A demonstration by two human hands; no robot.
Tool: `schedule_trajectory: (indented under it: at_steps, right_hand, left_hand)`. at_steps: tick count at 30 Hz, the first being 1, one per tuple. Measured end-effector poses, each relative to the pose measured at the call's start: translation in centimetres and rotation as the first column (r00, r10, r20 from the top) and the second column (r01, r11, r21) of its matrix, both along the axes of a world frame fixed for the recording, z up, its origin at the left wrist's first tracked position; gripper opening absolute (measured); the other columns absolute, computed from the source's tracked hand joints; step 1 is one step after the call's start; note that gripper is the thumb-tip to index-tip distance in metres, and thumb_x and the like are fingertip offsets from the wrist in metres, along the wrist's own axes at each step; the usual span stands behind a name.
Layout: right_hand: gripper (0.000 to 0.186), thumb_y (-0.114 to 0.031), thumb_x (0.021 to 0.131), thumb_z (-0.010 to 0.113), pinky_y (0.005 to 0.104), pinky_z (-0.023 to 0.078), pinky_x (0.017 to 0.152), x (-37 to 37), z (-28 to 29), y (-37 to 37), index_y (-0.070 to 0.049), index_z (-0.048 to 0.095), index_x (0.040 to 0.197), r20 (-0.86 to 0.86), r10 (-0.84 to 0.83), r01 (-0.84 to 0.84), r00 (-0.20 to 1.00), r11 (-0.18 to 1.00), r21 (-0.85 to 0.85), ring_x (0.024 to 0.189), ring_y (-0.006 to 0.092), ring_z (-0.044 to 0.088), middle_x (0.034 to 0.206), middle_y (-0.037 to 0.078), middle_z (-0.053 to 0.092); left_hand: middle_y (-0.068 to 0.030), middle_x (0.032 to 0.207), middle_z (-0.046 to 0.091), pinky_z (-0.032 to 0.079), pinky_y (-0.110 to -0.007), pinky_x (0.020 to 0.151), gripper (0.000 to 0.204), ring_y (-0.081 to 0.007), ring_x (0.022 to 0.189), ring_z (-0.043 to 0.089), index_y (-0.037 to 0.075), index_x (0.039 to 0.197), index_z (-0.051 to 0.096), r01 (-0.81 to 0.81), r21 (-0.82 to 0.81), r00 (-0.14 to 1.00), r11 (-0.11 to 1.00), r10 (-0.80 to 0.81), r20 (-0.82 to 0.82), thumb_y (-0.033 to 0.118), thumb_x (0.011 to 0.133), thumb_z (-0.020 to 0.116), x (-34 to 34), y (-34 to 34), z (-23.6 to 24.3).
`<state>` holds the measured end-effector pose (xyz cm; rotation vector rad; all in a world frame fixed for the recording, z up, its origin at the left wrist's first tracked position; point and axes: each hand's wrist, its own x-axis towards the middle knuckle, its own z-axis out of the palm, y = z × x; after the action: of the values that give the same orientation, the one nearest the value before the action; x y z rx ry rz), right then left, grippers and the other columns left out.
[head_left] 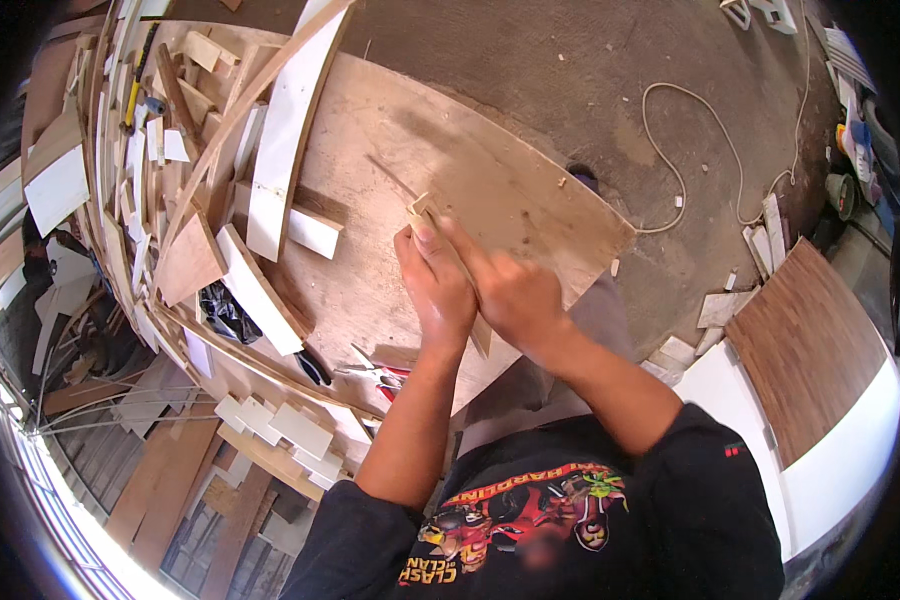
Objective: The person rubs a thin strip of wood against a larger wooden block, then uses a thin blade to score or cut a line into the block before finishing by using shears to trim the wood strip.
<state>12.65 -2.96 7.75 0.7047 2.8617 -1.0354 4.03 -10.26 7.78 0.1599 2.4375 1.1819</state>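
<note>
Wood strip [481,338]: between my two hands, over the plywood board [360,120]. My left hand [438,298] is wrapped round it; my right hand [522,302] presses alongside, finger extended towards its far end. Judged light and stiff, dry rather than slippery, possibly liable to split at thin edges; best held mid-length, along the flat sides. Its middle is hidden by my fingers. I cannot tell whether the thin dark stick [392,174] beyond touches it.
</note>
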Motion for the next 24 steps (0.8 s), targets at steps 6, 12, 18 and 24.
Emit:
schedule_trajectory:
  at_steps: [6,12,18,24]
  right_hand:
    - [0.066,-0.013,0.088,0.058,0.0420,0.054,0.051,3.8,1.6,0.3,-0.019,0.046,0.153,0.072,0.062,-0.057,0.995,0.997,-0.058,0.054,0.0273,0.066,0.067,0.010,0.063]
    - [0.078,-0.007,0.080,0.061,0.0420,0.054,0.050,-0.4,-0.1,0.6,-0.023,0.044,0.155,-0.035,0.019,-0.020,0.999,0.999,-0.028,0.052,0.0267,0.064,0.064,0.009,0.061]
    - [0.066,-0.017,0.089,0.059,0.0394,0.055,0.046,2.2,1.0,0.3,-0.023,0.044,0.154,0.131,0.074,-0.076,0.989,0.997,0.012,0.051,0.0239,0.067,0.063,0.005,0.062]
    - [0.066,-0.017,0.090,0.057,0.0415,0.056,0.047,4.0,0.5,-0.1,-0.024,0.044,0.155,0.057,0.043,-0.042,0.997,0.999,-0.024,0.053,0.0257,0.068,0.064,0.007,0.063]
  left_hand:
    - [-0.0232,0.105,0.054,0.045,-0.045,0.087,0.048,-0.0387,0.095,0.057,-0.006,0.109,0.060,0.023,-0.031,1.000,0.999,-0.024,-0.005,0.033,0.111,0.032,-0.1,-0.3,-0.1]
    - [-0.0234,0.107,0.053,0.045,-0.045,0.088,0.050,-0.0383,0.095,0.057,-0.006,0.110,0.060,0.036,-0.026,0.999,0.999,-0.035,0.022,0.035,0.111,0.032,-0.2,-0.1,0.6]
    - [-0.0224,0.106,0.054,0.045,-0.044,0.087,0.051,-0.0366,0.094,0.057,-0.007,0.111,0.059,0.014,-0.027,0.999,1.000,-0.014,-0.035,0.036,0.112,0.032,0.1,-0.1,-0.1]
    - [-0.0229,0.106,0.054,0.045,-0.045,0.089,0.050,-0.0379,0.095,0.057,-0.007,0.112,0.059,0.011,-0.005,1.000,1.000,-0.011,-0.019,0.035,0.112,0.032,0.0,-0.4,-0.3]
